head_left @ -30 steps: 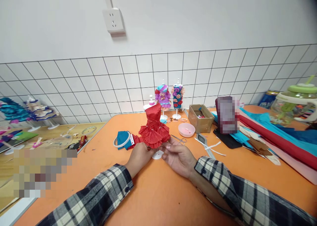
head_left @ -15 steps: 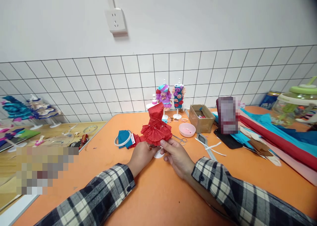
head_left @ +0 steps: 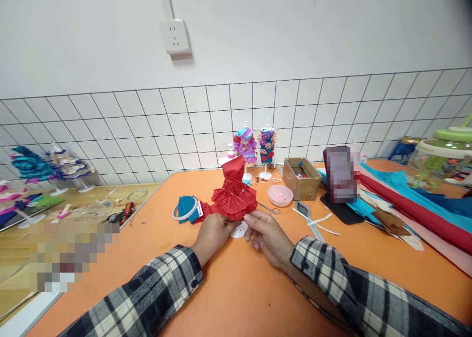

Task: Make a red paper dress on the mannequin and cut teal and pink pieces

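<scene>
A small red dress [head_left: 234,189] with a ruffled skirt stands on a mini dress form, whose white round base [head_left: 239,229] shows below the hem. My left hand [head_left: 216,233] is closed under the skirt's left side, its fingertips partly hidden by the ruffles. With thumb and fingers, my right hand [head_left: 267,236] pinches the skirt's lower right edge. Just left of the dress lie teal fabric [head_left: 186,206] with a pale ring on it and some red fabric. Scissors [head_left: 271,210] rest to the right, behind my right hand.
Two dressed mini forms [head_left: 267,145] stand by the tiled wall. A pink bowl [head_left: 280,196], a cardboard box [head_left: 301,179] and a phone [head_left: 338,174] are to the right. Fabric rolls [head_left: 416,206] and a jar [head_left: 438,157] lie beyond. Further dressed forms [head_left: 70,165] stand left.
The view has shifted slightly, so everything sits a little lower and further right. My right hand's fingers have shifted a little at the skirt's edge; both hands stay at the hem.
</scene>
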The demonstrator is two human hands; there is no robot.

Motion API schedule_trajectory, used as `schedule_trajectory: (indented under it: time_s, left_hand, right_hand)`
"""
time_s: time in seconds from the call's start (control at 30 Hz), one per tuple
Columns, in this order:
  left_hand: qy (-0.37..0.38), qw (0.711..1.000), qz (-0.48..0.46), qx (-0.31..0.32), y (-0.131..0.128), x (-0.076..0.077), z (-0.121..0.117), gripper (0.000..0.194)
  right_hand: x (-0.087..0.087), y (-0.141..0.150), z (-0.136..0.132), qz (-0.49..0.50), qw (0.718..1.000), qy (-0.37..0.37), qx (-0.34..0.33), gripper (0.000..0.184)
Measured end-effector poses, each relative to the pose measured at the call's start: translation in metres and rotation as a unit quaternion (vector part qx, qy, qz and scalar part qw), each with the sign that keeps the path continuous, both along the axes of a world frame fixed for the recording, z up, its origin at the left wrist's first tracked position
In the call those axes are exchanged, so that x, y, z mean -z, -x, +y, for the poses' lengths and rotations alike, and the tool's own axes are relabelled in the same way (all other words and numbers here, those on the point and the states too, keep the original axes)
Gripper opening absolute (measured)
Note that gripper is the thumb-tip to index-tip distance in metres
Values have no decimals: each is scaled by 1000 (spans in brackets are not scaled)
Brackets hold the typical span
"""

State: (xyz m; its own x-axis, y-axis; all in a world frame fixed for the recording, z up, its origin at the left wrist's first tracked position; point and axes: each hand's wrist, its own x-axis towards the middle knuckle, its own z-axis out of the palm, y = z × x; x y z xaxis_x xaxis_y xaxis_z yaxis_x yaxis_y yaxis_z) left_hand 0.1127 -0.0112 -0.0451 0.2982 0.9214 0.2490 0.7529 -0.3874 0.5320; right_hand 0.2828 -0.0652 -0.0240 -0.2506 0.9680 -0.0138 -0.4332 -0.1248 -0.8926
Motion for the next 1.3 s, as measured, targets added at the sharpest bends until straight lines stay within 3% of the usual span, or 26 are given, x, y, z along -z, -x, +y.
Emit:
schedule_trajectory:
  time_s: [0.1, 0.27, 0.43, 0.53, 0.6, 0.67, 0.77, 0.83, 1.0, 1.1, 1.2, 1.3]
  left_hand:
    - [-1, 1000, 0, -5, 2, 2, 2, 12]
    - [0, 1000, -6, -14, 3, 5, 4, 14]
    - [1, 1000, -13, -6, 5, 5, 5, 14]
    - [-1, 1000, -18, 1, 6, 5, 6, 14]
    - [-2, 1000, -22, 4, 6, 4, 5, 15]
    - [-3, 1000, -25, 7, 6, 3, 5, 14]
    - [-5, 1000, -28, 11, 4, 2, 3, 12]
    - [-7, 1000, -28, 12, 4, 1, 2, 12]
    - [-5, 1000, -27, 13, 3, 1, 3, 10]
    - [-1, 1000, -26, 16, 3, 0, 2, 12]
    - [2, 1000, -26, 17, 3, -2, 1, 13]
    - [2, 1000, -24, 15, 2, -3, 0, 12]
  right_hand:
    - [2, -6, 0, -10, 1000, 19, -11, 34]
    - [9, -9, 6, -105, 993, 33, 50, 26]
    - [14, -14, 14, -166, 983, -14, 74, 21]
    - [13, -24, 19, -196, 964, -74, 162, 11]
    - [9, -32, 21, -207, 934, -132, 258, 12]
    - [4, -37, 21, -260, 876, -236, 331, 27]
    - [0, -37, 18, -385, 764, -391, 339, 52]
    - [0, -33, 15, -433, 731, -424, 314, 53]
    - [5, -27, 11, -441, 723, -430, 314, 64]
    - [5, -27, 11, -454, 710, -442, 308, 55]
    - [5, -28, 11, -451, 724, -432, 293, 44]
    - [5, -27, 10, -444, 731, -439, 273, 46]
